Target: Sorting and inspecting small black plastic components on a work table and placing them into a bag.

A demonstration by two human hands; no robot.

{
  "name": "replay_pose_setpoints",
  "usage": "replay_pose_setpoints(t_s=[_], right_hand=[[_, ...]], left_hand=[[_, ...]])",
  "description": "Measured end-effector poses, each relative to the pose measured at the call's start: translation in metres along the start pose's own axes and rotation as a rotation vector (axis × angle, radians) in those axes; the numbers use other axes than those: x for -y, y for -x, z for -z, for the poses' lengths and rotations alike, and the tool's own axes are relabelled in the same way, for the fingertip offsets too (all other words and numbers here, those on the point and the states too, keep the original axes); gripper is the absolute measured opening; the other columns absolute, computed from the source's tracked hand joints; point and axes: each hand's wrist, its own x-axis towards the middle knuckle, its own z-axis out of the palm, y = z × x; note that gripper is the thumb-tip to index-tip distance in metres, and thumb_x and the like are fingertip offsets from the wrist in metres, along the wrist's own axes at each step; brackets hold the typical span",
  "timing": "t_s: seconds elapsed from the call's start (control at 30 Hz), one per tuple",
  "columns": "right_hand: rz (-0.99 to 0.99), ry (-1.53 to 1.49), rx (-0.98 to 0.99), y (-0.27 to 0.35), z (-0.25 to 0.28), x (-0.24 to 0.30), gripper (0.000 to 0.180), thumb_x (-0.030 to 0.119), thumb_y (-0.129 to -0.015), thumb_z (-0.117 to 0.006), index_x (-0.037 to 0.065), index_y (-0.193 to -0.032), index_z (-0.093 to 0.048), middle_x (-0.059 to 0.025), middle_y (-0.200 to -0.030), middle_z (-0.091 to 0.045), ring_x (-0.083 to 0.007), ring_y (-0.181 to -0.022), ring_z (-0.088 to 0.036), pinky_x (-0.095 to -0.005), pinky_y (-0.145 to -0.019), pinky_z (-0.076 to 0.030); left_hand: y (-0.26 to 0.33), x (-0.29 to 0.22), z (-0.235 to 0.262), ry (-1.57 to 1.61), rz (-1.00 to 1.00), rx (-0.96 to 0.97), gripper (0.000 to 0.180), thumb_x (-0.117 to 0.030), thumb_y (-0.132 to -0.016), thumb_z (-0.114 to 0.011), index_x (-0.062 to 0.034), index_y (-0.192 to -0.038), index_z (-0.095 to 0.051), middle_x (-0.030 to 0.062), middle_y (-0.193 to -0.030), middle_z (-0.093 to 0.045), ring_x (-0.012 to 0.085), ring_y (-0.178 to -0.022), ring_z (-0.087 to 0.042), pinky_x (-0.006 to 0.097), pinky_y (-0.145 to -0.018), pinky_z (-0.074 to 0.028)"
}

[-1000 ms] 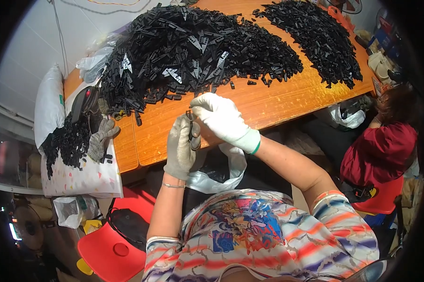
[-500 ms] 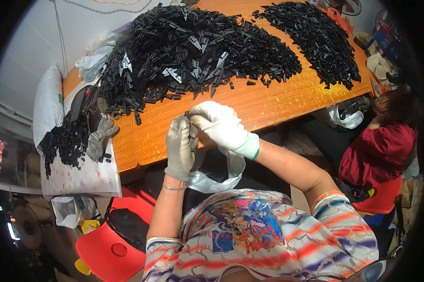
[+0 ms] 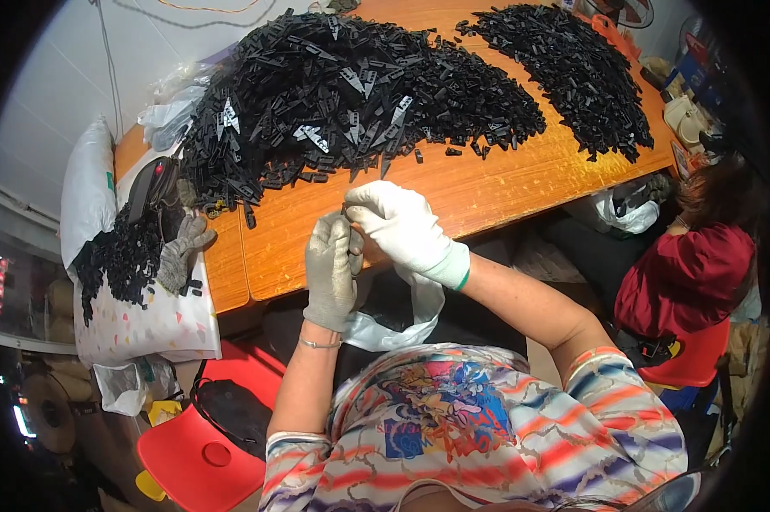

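My left hand [image 3: 331,266], in a grey glove, and my right hand [image 3: 399,225], in a white glove, meet above the near edge of the orange wooden table [image 3: 487,183]. Both pinch a small black plastic piece [image 3: 345,211] between their fingertips. Just beyond them lies a large heap of black plastic parts [image 3: 334,94]. A white plastic bag [image 3: 385,320] with dark contents hangs open below my hands, at my lap.
A second heap of black parts [image 3: 572,68] lies at the table's far right. A spare grey glove [image 3: 178,252] and more black parts rest on a patterned cloth at left. A person in a red top [image 3: 692,273] sits at right. A red stool [image 3: 206,444] stands lower left.
My hands have stayed together in nearly the same spot, shifting slightly as the fingers work the small black piece.
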Motion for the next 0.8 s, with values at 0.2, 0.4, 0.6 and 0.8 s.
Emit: replay_pose_setpoints(t_s=[0.2, 0.4, 0.6, 0.8], right_hand=[[-0.046, -0.033, -0.004, 0.005, -0.002, -0.001, 0.022, 0.014, -0.088, -0.064, 0.000, -0.104, -0.067, -0.0133, -0.098, -0.068, -0.0229, -0.090, -0.066, -0.0316, -0.081, -0.052], [-0.019, 0.016, 0.008, 0.006, -0.001, -0.003, 0.021, 0.016, -0.088, -0.062, 0.002, -0.103, -0.067, -0.0149, -0.097, -0.067, -0.0252, -0.089, -0.067, -0.0326, -0.080, -0.052], [0.114, 0.389, 0.146, 0.002, 0.006, -0.002, 0.021, 0.024, -0.088, -0.060, 0.008, -0.101, -0.064, -0.0164, -0.093, -0.066, -0.0353, -0.084, -0.065, -0.0411, -0.073, -0.053], [0.341, 0.518, 0.223, -0.008, -0.001, -0.024, 0.013, 0.019, -0.084, -0.056, 0.007, -0.087, -0.052, -0.0156, -0.081, -0.060, -0.0372, -0.073, -0.062, -0.0474, -0.064, -0.049]], left_hand=[[0.000, 0.006, -0.004, -0.052, -0.028, -0.058, 0.020, -0.025, -0.102, -0.048, -0.0066, -0.103, -0.055, -0.0043, -0.069, -0.046, 0.0019, -0.051, -0.033, 0.018, -0.044, -0.025], [0.002, 0.006, -0.004, -0.165, -0.067, -0.078, 0.019, -0.021, -0.102, -0.048, -0.0050, -0.104, -0.056, -0.0041, -0.068, -0.046, 0.0019, -0.053, -0.035, 0.018, -0.045, -0.026], [-0.001, 0.011, -0.001, -0.315, -0.176, -0.117, 0.013, -0.012, -0.098, -0.050, -0.0014, -0.103, -0.056, -0.0045, -0.070, -0.048, 0.0018, -0.057, -0.040, 0.018, -0.048, -0.034], [-0.007, 0.016, -0.001, -0.279, -0.090, -0.158, 0.017, -0.014, -0.097, -0.051, 0.0010, -0.095, -0.059, -0.0029, -0.071, -0.051, 0.0039, -0.058, -0.043, 0.019, -0.049, -0.036]])
